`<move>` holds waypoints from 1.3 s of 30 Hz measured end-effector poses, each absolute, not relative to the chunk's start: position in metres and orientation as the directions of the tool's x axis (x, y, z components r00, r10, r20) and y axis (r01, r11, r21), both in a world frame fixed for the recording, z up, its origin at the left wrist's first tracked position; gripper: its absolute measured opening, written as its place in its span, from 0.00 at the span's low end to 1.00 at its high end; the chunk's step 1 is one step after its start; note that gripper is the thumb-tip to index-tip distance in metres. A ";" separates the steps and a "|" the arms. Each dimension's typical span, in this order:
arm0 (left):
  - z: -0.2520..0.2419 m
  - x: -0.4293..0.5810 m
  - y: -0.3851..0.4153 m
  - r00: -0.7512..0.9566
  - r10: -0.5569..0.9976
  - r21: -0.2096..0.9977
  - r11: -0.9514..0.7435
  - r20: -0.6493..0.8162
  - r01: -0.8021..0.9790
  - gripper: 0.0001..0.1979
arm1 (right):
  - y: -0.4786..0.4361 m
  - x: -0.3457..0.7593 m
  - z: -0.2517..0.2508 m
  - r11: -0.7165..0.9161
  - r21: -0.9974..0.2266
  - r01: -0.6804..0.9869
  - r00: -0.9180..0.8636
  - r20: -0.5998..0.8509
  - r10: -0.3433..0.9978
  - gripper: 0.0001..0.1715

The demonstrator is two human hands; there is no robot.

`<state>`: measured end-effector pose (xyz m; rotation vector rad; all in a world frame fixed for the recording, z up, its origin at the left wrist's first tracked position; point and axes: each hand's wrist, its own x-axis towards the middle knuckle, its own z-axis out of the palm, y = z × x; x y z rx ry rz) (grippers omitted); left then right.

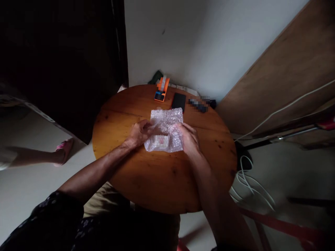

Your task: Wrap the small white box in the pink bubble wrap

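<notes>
A sheet of clear bubble wrap lies spread on the round wooden table in front of me. On its near left part rests a small pale rectangular item with a reddish patch; its kind is not clear, and wrap seems to cover part of it. My left hand pinches the left edge of the bubble wrap, fingers closed. At the right edge, my right hand grips the wrap between thumb and fingers.
An orange tape dispenser stands at the back of the round table, beside a dark phone. A blurred dark object lies to its right. White cables loop on the floor at right. Another person's foot shows at left.
</notes>
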<state>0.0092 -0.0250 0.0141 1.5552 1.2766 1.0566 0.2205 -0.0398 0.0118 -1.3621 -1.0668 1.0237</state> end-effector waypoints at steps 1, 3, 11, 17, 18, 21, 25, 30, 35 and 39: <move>0.014 0.008 -0.023 0.107 0.991 0.958 -0.110 0.084 0.264 0.09 | -0.039 0.221 0.011 -0.014 -0.997 0.077 0.232 0.004 0.973 0.25; 0.013 0.006 -0.019 0.056 0.996 0.980 -0.077 0.067 0.184 0.04 | -0.038 0.224 0.010 0.007 -0.994 0.111 0.249 0.035 0.968 0.24; 0.010 -0.001 -0.008 -0.067 0.992 0.976 0.095 -0.110 -0.197 0.07 | -0.026 0.239 0.002 -0.038 -0.997 0.068 0.343 -0.013 0.939 0.24; 0.009 -0.002 -0.002 -0.144 0.989 0.992 0.004 -0.022 -0.125 0.15 | -0.022 0.246 0.004 0.129 -0.955 0.266 0.451 0.241 0.859 0.21; 0.009 -0.003 -0.002 -0.176 0.983 0.995 -0.063 0.049 -0.074 0.16 | -0.024 0.245 0.007 0.178 -0.937 0.302 0.458 0.306 0.835 0.21; 0.012 -0.007 -0.007 -0.137 0.959 0.967 -0.234 0.247 0.102 0.16 | -0.034 0.239 0.021 0.236 -0.912 0.336 0.288 0.338 0.896 0.20; 0.018 -0.009 -0.018 0.143 0.944 0.908 -0.327 0.299 0.261 0.22 | -0.049 0.231 0.037 0.204 -0.902 0.381 -0.001 0.221 0.975 0.24; 0.033 -0.020 -0.025 0.392 0.911 0.958 -0.218 0.130 0.188 0.31 | -0.067 0.239 0.061 0.072 -0.937 0.343 -0.303 -0.038 0.952 0.28; 0.040 -0.033 -0.020 0.620 0.776 0.992 0.065 -0.116 0.104 0.31 | -0.068 0.247 0.068 -0.103 -0.909 0.403 -0.623 -0.355 0.697 0.25; 0.027 -0.025 -0.017 0.433 0.901 0.956 -0.139 0.013 0.259 0.16 | -0.057 0.240 0.051 0.147 -0.861 0.488 -0.344 -0.035 0.938 0.15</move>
